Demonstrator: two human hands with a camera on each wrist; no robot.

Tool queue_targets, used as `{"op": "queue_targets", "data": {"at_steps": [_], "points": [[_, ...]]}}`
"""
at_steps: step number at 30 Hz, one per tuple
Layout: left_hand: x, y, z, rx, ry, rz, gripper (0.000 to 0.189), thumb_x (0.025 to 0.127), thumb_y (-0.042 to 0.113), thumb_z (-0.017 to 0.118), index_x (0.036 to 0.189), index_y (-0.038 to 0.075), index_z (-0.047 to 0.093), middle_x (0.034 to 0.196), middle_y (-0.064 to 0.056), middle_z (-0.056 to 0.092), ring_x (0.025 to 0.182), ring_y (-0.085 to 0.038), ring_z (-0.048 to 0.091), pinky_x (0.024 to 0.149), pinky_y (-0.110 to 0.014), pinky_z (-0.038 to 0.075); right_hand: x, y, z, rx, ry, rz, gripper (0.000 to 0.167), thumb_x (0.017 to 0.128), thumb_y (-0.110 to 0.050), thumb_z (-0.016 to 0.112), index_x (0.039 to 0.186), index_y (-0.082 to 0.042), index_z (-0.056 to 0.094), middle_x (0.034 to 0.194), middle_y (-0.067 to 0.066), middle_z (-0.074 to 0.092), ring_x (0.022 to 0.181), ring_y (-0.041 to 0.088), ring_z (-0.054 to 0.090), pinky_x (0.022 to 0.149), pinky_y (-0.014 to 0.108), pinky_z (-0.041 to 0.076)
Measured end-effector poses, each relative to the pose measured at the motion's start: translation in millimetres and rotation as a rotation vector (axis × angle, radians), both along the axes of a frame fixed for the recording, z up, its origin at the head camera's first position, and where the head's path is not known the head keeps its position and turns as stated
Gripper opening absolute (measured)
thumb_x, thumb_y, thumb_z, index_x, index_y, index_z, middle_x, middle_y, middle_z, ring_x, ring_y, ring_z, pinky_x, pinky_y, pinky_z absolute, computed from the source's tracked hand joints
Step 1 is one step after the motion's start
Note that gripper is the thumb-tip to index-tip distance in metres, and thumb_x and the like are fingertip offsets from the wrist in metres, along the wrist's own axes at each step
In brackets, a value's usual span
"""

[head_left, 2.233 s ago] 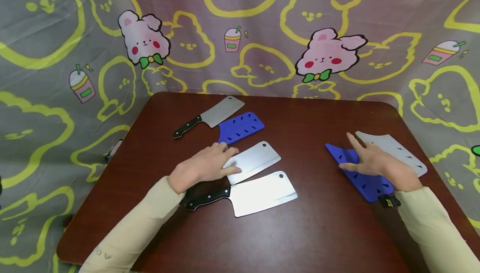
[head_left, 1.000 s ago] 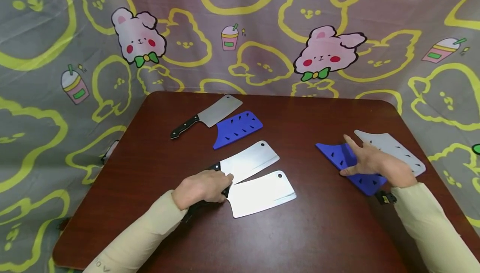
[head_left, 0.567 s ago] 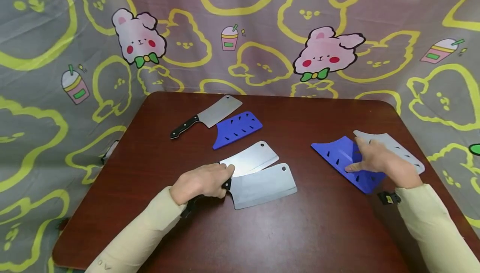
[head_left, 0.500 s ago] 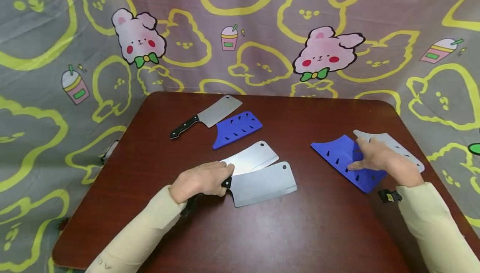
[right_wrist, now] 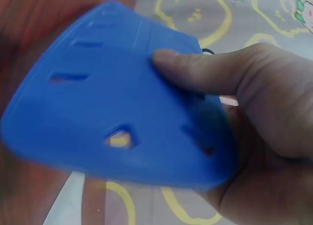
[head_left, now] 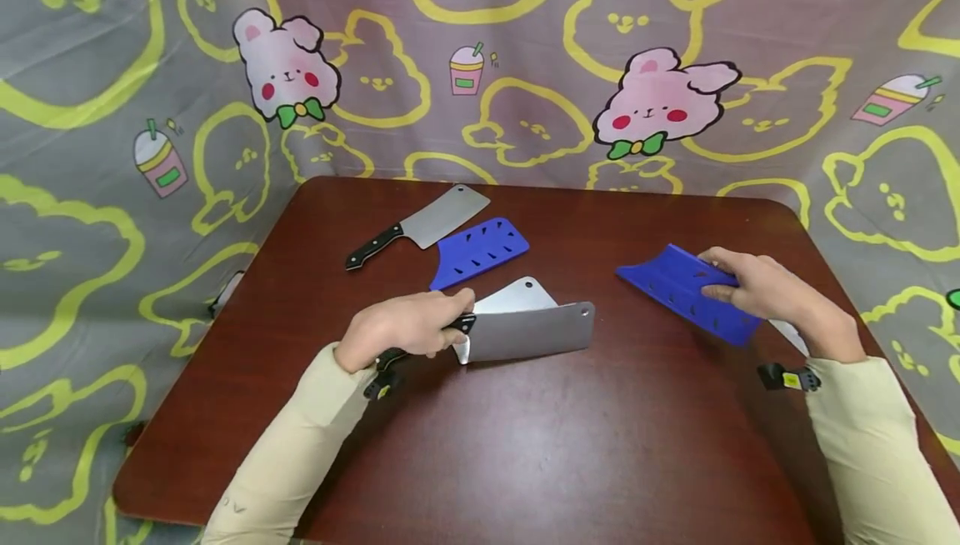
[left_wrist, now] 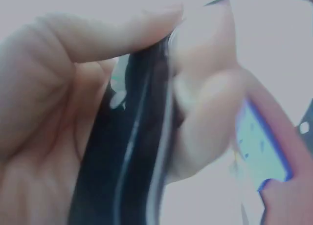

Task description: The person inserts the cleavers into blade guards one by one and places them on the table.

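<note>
In the head view my left hand (head_left: pixel 408 322) grips the black handle (left_wrist: pixel 132 137) of a cleaver (head_left: pixel 532 332), its broad blade tilted and raised off the table. Behind that blade another cleaver (head_left: pixel 517 295) lies flat, its handle mostly hidden by my left hand. On the right, my right hand (head_left: pixel 780 287) pinches a blue blade guard (head_left: pixel 686 291) with triangular slots, thumb on the near face. The right wrist view shows the guard (right_wrist: pixel 117 102) lifted, with the fingers behind it out of sight. A white blade guard (head_left: pixel 789 335) is mostly hidden under my right hand.
A third cleaver (head_left: pixel 442 216) with a black handle lies at the back left of the brown table (head_left: pixel 525 462). Beside it is a second blue blade guard (head_left: pixel 483 252). A patterned cloth (head_left: pixel 555 53) hangs behind the table.
My left hand has taken the front cleaver by its handle, raised it and tilted its blade. My right hand has lifted the blue blade guard off the table and tipped it.
</note>
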State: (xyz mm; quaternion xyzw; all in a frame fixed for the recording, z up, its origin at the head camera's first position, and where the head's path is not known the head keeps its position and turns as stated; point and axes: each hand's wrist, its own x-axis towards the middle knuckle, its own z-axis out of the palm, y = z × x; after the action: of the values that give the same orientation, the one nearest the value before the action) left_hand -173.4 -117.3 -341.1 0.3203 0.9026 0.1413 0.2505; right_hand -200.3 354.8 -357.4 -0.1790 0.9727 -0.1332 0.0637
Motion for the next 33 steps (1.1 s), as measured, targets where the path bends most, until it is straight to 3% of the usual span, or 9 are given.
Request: {"op": "queue_targets", "data": {"at_steps": [2,8,12,15,17,21,23,33], "points": [[-2.9,-2.8,5.6,0.034,0.031,0.000,0.021,0.099,0.023,0.058,0.112,0.014,0.044,0.074,0.003,0.058,0.067,-0.011,0.058,0.068,-0.027,0.043,0.2,-1,4.7,-0.024,0.030,-0.029,0.045,0.091,-0.019,0.070,0.129,-0.004,0.052,0.102,0.017,0.070,0.082,0.026,0.066,0.071,0.047,0.051],[-12.7,-9.0,19.0,0.142,0.073,0.029,0.020,0.102,0.031,0.052,0.107,0.012,0.049,0.069,0.003,0.048,0.059,-0.008,0.045,0.061,-0.027,0.039,3.4,-6,14.6,-0.115,0.159,-0.097,0.042,0.090,-0.027,0.071,0.129,-0.013,0.061,0.099,0.014,0.071,0.074,0.022,0.059,0.062,0.032,0.042],[-18.6,-7.7,28.2,0.174,0.126,0.057,0.030,0.101,0.041,0.051,0.110,0.013,0.056,0.072,0.003,0.052,0.064,-0.009,0.049,0.065,-0.028,0.042,6.4,-9,19.5,-0.194,0.203,-0.144,0.041,0.089,-0.029,0.073,0.127,-0.017,0.065,0.105,0.019,0.071,0.073,0.021,0.058,0.059,0.026,0.041],[-21.9,-6.4,34.8,0.189,0.167,0.087,0.031,0.101,0.045,0.050,0.103,0.015,0.057,0.072,0.002,0.051,0.066,-0.011,0.050,0.067,-0.029,0.042,9.3,-10,24.8,-0.265,0.189,-0.186,0.043,0.088,-0.031,0.073,0.128,-0.018,0.066,0.109,0.022,0.070,0.069,0.017,0.061,0.057,0.023,0.044],[-24.2,-6.6,38.4,0.204,0.199,0.106,0.030,0.100,0.045,0.050,0.097,0.016,0.056,0.071,0.002,0.048,0.066,-0.012,0.049,0.067,-0.030,0.041,11.6,-10,29.3,-0.316,0.174,-0.216,0.043,0.088,-0.032,0.073,0.128,-0.020,0.066,0.108,0.014,0.071,0.068,0.011,0.062,0.057,0.021,0.047],[-28.3,-9.0,42.1,0.247,0.232,0.120,0.030,0.101,0.044,0.050,0.089,0.016,0.054,0.069,0.002,0.045,0.065,-0.012,0.047,0.067,-0.030,0.041,18.9,-10,38.5,-0.409,0.154,-0.268,0.041,0.088,-0.032,0.073,0.127,-0.021,0.067,0.098,-0.022,0.066,0.069,-0.002,0.063,0.059,0.018,0.051],[-29.9,-11.7,42.8,0.267,0.229,0.126,0.031,0.101,0.044,0.050,0.088,0.016,0.054,0.068,0.002,0.046,0.063,-0.012,0.048,0.066,-0.031,0.041,21.8,-10,41.7,-0.455,0.163,-0.280,0.039,0.088,-0.031,0.074,0.125,-0.020,0.068,0.092,-0.033,0.060,0.067,-0.004,0.064,0.060,0.016,0.051],[-39.5,-16.5,36.8,0.378,0.239,0.142,0.036,0.102,0.043,0.048,0.080,0.015,0.051,0.057,0.001,0.050,0.049,-0.014,0.053,0.065,-0.033,0.044,31.8,-14,48.2,-0.544,0.230,-0.217,0.030,0.087,-0.018,0.075,0.116,-0.013,0.073,0.088,-0.031,0.066,0.067,-0.002,0.066,0.062,0.010,0.050]]}}
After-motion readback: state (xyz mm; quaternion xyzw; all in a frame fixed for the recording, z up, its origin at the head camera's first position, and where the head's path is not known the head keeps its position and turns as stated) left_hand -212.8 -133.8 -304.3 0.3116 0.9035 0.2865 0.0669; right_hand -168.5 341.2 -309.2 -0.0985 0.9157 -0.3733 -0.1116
